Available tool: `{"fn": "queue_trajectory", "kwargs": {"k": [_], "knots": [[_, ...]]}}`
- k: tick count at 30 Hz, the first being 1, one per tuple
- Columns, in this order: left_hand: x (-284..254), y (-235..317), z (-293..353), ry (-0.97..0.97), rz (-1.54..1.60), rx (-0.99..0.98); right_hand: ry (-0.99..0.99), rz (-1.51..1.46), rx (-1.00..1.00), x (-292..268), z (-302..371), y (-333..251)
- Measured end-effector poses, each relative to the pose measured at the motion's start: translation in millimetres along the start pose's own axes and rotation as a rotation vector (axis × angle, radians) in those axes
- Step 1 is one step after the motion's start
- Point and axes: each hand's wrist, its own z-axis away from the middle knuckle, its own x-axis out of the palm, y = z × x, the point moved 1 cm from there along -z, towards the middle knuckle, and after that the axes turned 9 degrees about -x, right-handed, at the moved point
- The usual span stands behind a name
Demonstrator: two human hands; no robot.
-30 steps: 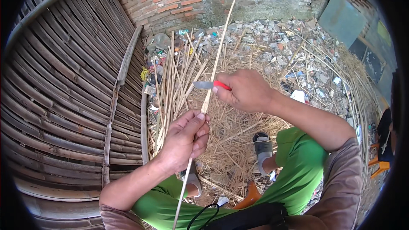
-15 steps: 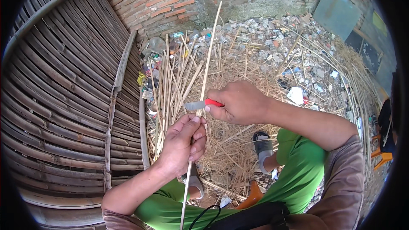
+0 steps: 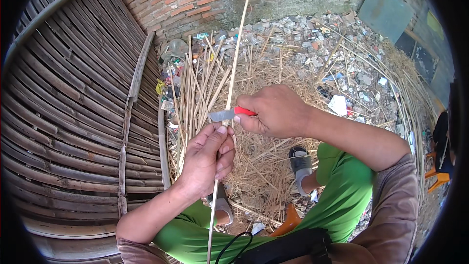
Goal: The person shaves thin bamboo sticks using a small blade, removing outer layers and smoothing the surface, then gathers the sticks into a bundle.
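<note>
A long, thin bamboo strip [image 3: 237,51] runs from low in the view up toward the brick wall, slightly tilted. My left hand [image 3: 207,156] is closed around it, thumb on top, just below the blade. In my right hand [image 3: 276,111] is a knife [image 3: 223,115] with a red handle and a short, wide metal blade. The blade lies across the strip just above my left thumb, pointing left. My right fingers wrap the handle and hide part of it.
Slatted bamboo panels [image 3: 73,117] stand close on my left. Cut strips [image 3: 195,93] lie beyond my left hand, with straw-like shavings [image 3: 264,171] between my feet. Rubble [image 3: 361,83] covers the ground toward the brick wall [image 3: 181,0]. An orange seat edge [image 3: 289,221] shows between my legs.
The bamboo strip has shifted upward, its tip now higher against the wall. Both hands and the knife have risen slightly, keeping nearly the same hold.
</note>
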Motion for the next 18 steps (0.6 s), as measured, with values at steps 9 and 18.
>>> {"fn": "queue_trajectory", "kwargs": {"k": [9, 18], "knots": [[3.3, -1.5, 8.6, 0.004, -0.006, -0.021, 0.03, 0.083, 0.109, -9.6, -0.9, 37.3], [-0.8, -8.0, 11.6, 0.012, -0.01, -0.039, 0.048, -0.031, -0.024, 4.9, 12.1, 6.8]]}}
